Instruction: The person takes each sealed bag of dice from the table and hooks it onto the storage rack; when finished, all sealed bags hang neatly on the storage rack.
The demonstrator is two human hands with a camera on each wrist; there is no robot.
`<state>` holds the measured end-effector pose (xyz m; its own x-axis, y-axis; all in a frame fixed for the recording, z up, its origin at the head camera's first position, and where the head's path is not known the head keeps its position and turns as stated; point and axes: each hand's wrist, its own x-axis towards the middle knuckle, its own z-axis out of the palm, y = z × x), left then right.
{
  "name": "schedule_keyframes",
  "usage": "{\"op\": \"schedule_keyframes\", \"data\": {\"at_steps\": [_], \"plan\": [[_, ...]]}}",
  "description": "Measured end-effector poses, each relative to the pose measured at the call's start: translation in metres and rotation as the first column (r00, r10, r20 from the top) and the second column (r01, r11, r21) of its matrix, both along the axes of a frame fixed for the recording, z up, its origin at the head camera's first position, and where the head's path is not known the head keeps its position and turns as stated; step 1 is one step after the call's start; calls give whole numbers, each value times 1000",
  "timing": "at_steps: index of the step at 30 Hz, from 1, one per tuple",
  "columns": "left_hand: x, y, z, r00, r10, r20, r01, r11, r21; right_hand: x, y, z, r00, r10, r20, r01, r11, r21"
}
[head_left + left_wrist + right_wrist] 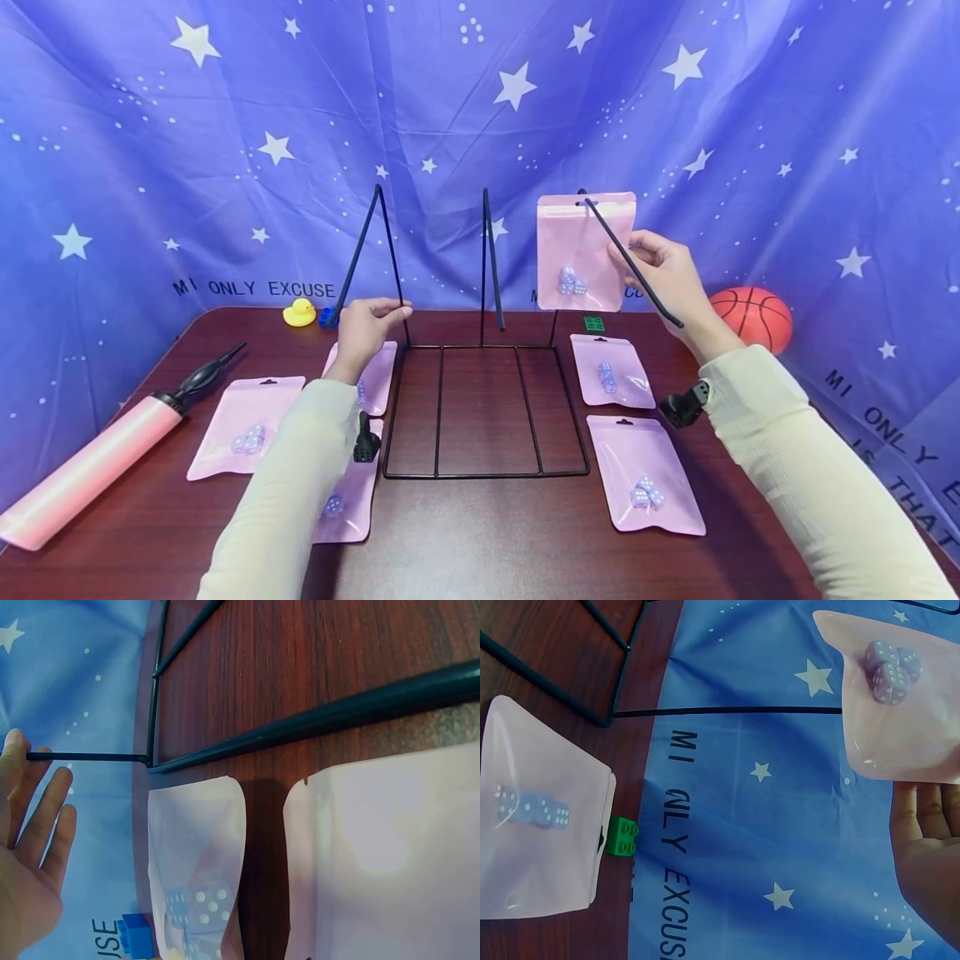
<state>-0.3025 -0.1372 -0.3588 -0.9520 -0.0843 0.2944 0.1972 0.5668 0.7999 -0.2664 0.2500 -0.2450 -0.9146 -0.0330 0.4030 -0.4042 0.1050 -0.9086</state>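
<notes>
Pink and see-through, a pouch (585,250) with dice inside hangs from the right-hand peg (633,265) of a black wire rack (483,408) that stands on the dark wooden table (480,550). The right hand (667,275) grasps that peg, fingers curled round it just beside the pouch's edge. The left hand (367,325) rests with loose, nearly straight fingers against the rack's left upright (393,258), gripping nothing. More pink pouches lie flat on the table: two to the right of the rack (611,371) (645,475), others to the left (243,425). A pink air pump (90,471) lies at far left, a yellow duck (300,312) behind, a basketball (753,317) at right
</notes>
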Motion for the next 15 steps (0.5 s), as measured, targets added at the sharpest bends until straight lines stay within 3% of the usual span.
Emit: {"op": "schedule_keyframes", "data": {"at_steps": [9, 15], "plan": [[1, 1, 1, 1000, 8, 19, -9, 1000, 17, -7, -1, -1, 1000, -12, 1, 12, 1000, -10], [1, -1, 1, 999, -7, 34, 6, 999, 36, -11, -1, -1, 999, -34, 4, 34, 999, 42]]}}
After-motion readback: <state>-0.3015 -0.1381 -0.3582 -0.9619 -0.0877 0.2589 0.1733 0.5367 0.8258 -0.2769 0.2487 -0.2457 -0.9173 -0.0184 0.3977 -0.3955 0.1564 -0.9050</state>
